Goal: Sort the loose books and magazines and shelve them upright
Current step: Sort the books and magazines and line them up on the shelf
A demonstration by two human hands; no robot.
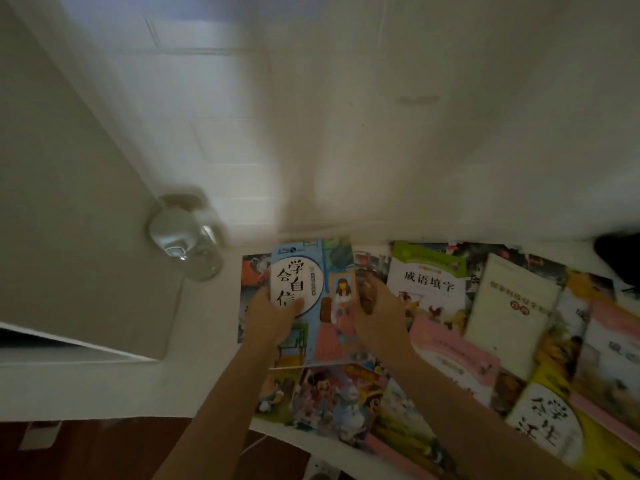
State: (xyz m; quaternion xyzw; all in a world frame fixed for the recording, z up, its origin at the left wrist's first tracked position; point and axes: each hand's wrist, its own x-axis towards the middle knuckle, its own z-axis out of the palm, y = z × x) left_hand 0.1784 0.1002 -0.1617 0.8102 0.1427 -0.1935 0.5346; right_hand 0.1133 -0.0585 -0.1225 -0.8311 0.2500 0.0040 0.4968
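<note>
A light-blue book (313, 271) with a white circle and a drawn girl on its cover lies on top of a spread of books near the wall. My left hand (272, 315) grips its left edge, thumb on the cover. My right hand (375, 311) holds its right edge, fingers curled at the side. Around it lie several loose books: a green-and-white one (427, 285), a cream one (512, 313), a pink one (453, 358), a cartoon one (332, 396) and a yellow one (543, 424).
The books cover a white table (86, 386) against a white wall (450, 116). A clear glass jar (187, 237) stands left of the books on a grey mat (69, 237). A dark object (620, 258) sits at the far right. Dark floor (104, 452) shows below the table edge.
</note>
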